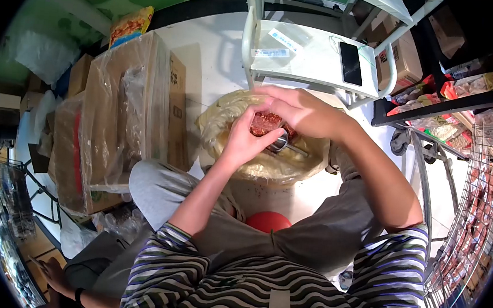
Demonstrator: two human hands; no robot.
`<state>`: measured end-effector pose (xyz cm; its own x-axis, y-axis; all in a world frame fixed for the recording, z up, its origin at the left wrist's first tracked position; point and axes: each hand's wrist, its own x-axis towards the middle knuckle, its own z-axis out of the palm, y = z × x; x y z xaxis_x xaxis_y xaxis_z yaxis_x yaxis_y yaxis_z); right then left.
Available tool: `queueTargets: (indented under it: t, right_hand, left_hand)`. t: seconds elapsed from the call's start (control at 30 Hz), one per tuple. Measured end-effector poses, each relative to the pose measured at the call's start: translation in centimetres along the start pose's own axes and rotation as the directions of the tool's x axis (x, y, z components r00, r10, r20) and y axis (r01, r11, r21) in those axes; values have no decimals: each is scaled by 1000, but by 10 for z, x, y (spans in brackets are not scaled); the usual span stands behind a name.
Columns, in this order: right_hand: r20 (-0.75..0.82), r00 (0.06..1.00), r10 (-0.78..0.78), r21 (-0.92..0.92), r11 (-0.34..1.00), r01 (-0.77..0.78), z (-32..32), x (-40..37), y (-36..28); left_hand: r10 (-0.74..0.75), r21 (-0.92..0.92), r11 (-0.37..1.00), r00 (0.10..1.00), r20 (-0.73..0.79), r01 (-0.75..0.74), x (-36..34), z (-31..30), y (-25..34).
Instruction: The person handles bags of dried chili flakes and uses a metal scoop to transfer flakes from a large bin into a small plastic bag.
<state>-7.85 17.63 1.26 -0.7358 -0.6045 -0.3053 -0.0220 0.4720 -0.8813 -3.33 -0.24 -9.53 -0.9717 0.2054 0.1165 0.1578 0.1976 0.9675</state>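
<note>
A clear bag of small red items (266, 123) is between my two hands, above a wide container lined with a yellowish plastic bag (220, 114). My left hand (250, 132) curves round the bag's left and lower side, its thumb beside a metal scoop (278, 141). The scoop's handle points right over the lined container. Across the bag's upper right side lies my right hand (304, 113), its fingers reaching left to meet my left fingers. What fills the container under my hands is partly hidden.
Wrapped cardboard boxes (104, 119) stand left, a yellow snack bag (131, 26) on top. Ahead, a white step (317, 58) bears a phone (350, 64). Racks of packets (453, 106) and a wire basket (467, 218) stand right. Another person's hand (54, 275) shows lower left.
</note>
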Motion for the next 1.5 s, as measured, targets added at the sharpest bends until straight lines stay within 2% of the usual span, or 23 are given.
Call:
queueTargets:
  t: [0.1,0.2,0.3,0.4,0.5,0.6,0.7,0.8,0.9,1.0,1.1,1.2,1.3,1.4,1.5]
  right_hand:
    - [-135,987,-87,-55,995,80,8,-4,-4]
    - [-137,986,-94,-57,995,87,10,-4,3]
    - [-38,996,-75,30,997,76,6,-7,4]
    - [-238,969,-62,-67,997,47,8,-16,-8]
    - [-199,978,-64,-77,996,49,5,-15,5]
    - [-172,983,-67,-83,995,53,1,-17,-1]
    - [-304,929,-211,-192,969,157,8,-17,2]
    - [-205,978,-46,-84,996,29,-2,-19,2]
    - [-184,982,-44,-65,997,32,-5,-23,-3]
    - [-302,924,-233,-230,959,167,3,-21,11]
    - [-155,987,-41,-16,999,38,-5,-24,4]
    - [-282,927,-246,-104,969,225,1,-26,-1]
    - [-258,923,-286,-71,958,277,4,-29,-9]
    - [-176,965,-195,10,980,200,0,-33,-13]
    - [-139,972,-191,59,978,201,-4,-34,-10]
  left_hand:
    - [-106,-67,991,990,96,113,-2,-9,11]
    - [-94,-29,995,992,84,97,-4,-13,14]
    - [-109,-34,993,992,56,111,-5,-14,17]
    - [-73,44,996,997,6,73,-8,-13,22]
    - [-41,169,984,998,-38,47,-9,-10,15]
    - [21,131,991,990,-142,-2,-8,-5,16]
    - [-27,91,995,990,-137,40,-6,-4,12]
    - [5,133,991,991,-132,13,-5,-5,19]
    - [10,98,995,990,-139,3,-4,-4,25]
    - [1,-22,1000,993,-120,-4,-3,-2,25]
    - [-21,-59,998,998,-56,18,-1,-4,30]
    - [-4,-138,990,1000,-8,3,1,-3,28]
    - [-39,-192,980,997,69,52,2,-6,32]
    - [-49,-373,922,989,141,99,2,-5,40]
    - [-115,-407,889,962,248,211,2,-3,35]
